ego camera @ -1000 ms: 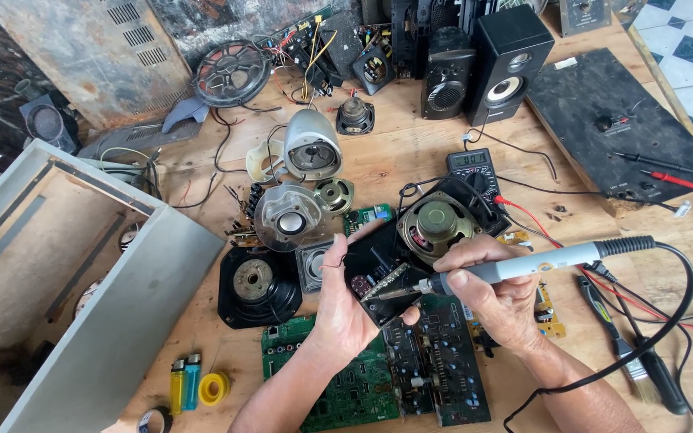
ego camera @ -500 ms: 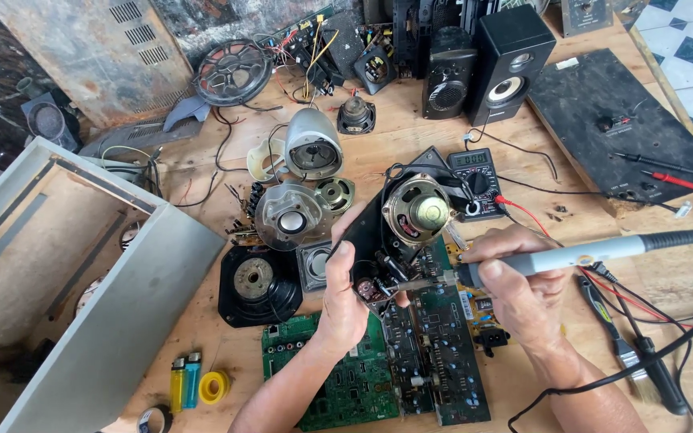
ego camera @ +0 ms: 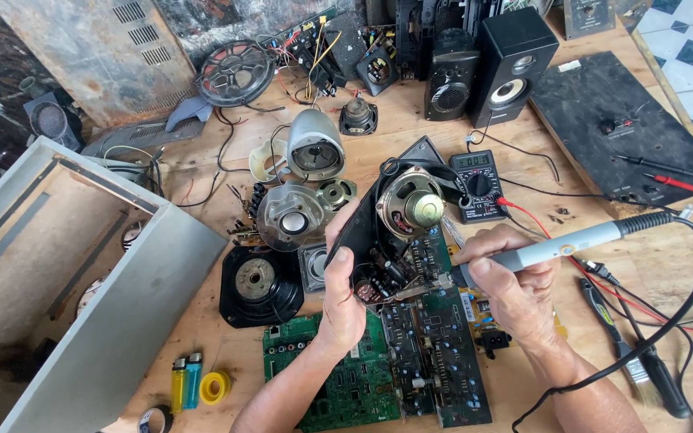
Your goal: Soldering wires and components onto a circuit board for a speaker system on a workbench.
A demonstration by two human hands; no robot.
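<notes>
Wooden workbench, littered with speaker parts. My left hand grips the black speaker assembly, now tilted upright since a second ago, driver cone facing me. My right hand, at three o'clock, clenches the soldering iron, tip at its board; joint access improved.

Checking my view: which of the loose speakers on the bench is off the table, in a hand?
The gold-centred speaker on the black panel, gripped by the left hand; the others lie on the wood.

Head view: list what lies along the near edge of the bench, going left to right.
Tape roll → yellow lighter → blue lighter → yellow tape ring → green circuit board → left hand → right hand → brush.
</notes>
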